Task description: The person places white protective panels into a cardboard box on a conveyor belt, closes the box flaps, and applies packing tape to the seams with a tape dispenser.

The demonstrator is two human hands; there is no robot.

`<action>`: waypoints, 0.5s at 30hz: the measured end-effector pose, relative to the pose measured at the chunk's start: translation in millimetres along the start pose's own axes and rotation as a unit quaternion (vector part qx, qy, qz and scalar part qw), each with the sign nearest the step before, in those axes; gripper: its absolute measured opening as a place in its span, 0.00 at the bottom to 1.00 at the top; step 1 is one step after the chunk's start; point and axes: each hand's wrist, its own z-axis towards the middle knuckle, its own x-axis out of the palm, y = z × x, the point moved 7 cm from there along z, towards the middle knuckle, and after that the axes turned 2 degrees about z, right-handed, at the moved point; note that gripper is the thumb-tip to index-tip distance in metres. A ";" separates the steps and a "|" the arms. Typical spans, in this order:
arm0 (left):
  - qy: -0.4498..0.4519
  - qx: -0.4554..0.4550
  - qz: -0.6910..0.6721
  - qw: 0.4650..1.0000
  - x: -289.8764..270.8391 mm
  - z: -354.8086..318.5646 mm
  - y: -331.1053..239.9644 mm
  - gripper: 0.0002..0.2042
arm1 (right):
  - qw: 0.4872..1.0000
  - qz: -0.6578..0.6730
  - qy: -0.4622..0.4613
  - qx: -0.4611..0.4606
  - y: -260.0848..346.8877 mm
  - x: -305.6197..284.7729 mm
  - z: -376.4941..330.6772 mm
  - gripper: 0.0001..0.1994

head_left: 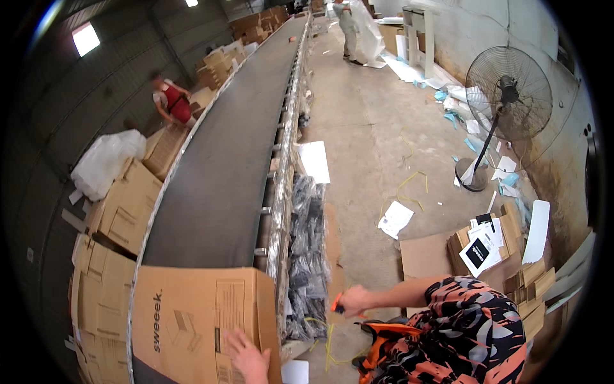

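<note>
My left hand point(246, 357) lies with fingers spread on the top of a large brown cardboard box point(188, 320). The box rests on the near end of a dark conveyor belt point(217, 153) and has dark print and a line drawing on it. Out to the right of the belt, my right hand point(353, 301) is closed around a small orange tool point(337, 303), whose exact kind I cannot make out. My right arm comes from a patterned black, pink and grey sleeve point(473, 307). Below that hand is a bright orange cloth or bag point(390, 339).
Cartons point(125, 205) line the belt's left side, where a person in red point(173, 102) stands. Another person point(346, 29) handles translucent sheeting far ahead. Plastic-wrapped dark bundles point(307, 256) sit beside the belt. A standing fan point(508, 93), flattened cardboard point(428, 256) and yellow straps point(412, 185) occupy the right.
</note>
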 end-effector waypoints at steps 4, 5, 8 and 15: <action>-0.015 -0.010 -0.043 0.999 53.0 -77.7 72.3 0.55 | 0.994 -0.026 0.020 0.105 -61.1 -9.2 -16.7 0.19; -0.042 0.013 -0.034 0.998 64.4 -82.7 77.6 0.54 | 0.994 -0.043 -0.028 0.092 -42.0 -32.2 -31.7 0.19; -0.103 0.001 -0.069 0.992 48.2 -76.2 74.5 0.55 | 0.988 -0.040 -0.147 0.019 22.7 -77.2 -34.7 0.25; -0.215 -0.004 -0.161 0.963 78.6 -88.3 81.5 0.53 | 0.925 0.027 -0.183 -0.331 318.3 -155.5 -53.3 0.22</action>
